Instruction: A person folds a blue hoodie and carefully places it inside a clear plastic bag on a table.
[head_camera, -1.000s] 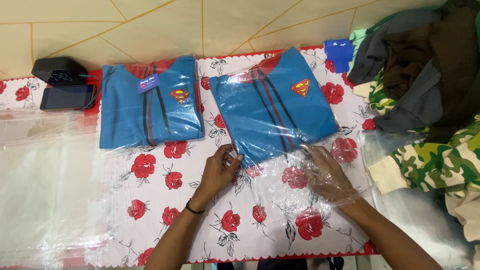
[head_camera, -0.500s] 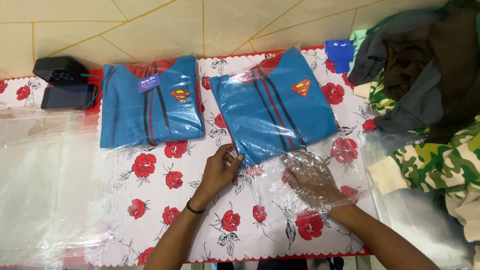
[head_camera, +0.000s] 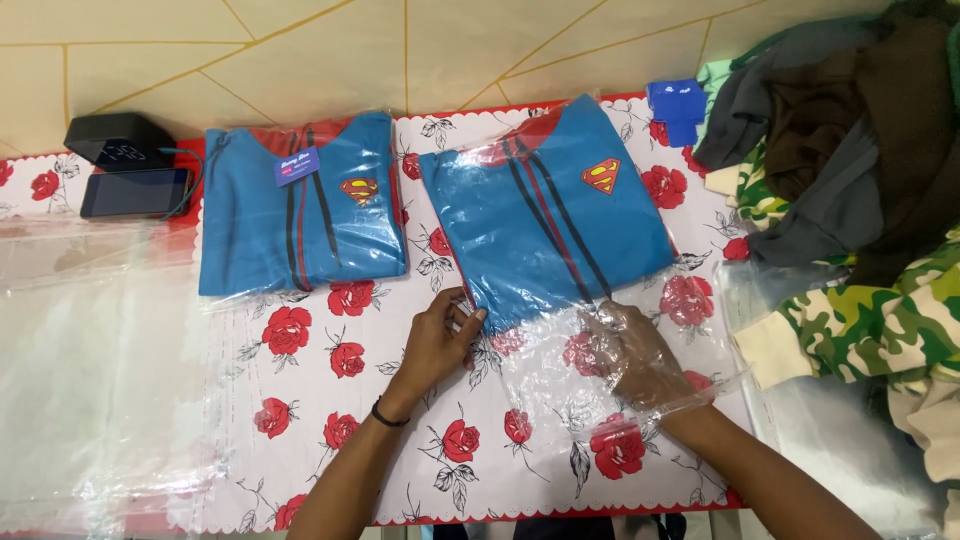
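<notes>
Both forearms come into view bare, with no sleeves showing anywhere along them. The left hand (head_camera: 437, 337) has a thin black band around its wrist (head_camera: 388, 415), sitting snug like a cord bracelet. The right hand (head_camera: 640, 352) wears no band, ring or watch that can be made out; its outline looks hazy and glossy in places. Fingernails look short and unpainted.
</notes>
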